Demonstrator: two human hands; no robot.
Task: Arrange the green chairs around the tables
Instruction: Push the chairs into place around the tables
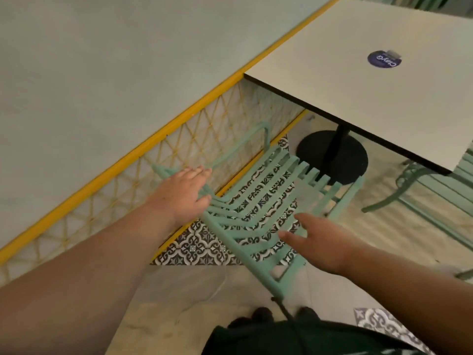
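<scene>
– While parked mid-frame with its seat toward the white pedestal table (pixel 358 80) at upper right, needs only tucking in: green slatted chair (pixel 231 239), front edge just short of the black base (pixel 332 155).
– Grip?
– Left hand (pixel 183 190) laid on the backrest's upper left corner, fingers straight, nothing clasped. Right hand (pixel 320 242) spread wide over the right side of the back; contact impossible to tell.
– Next move?
– Probably clasping the back rail with both, then sliding forward and squaring to the table edge, minding the yellow-framed rope bench (pixel 143 147) just beside, at left.
– Looks?
– Mint green, likely painted metal, curved slats, looped armrest (pixel 267 135), open enough to show patterned floor tiles (pixel 197 247) through the gaps.
</scene>
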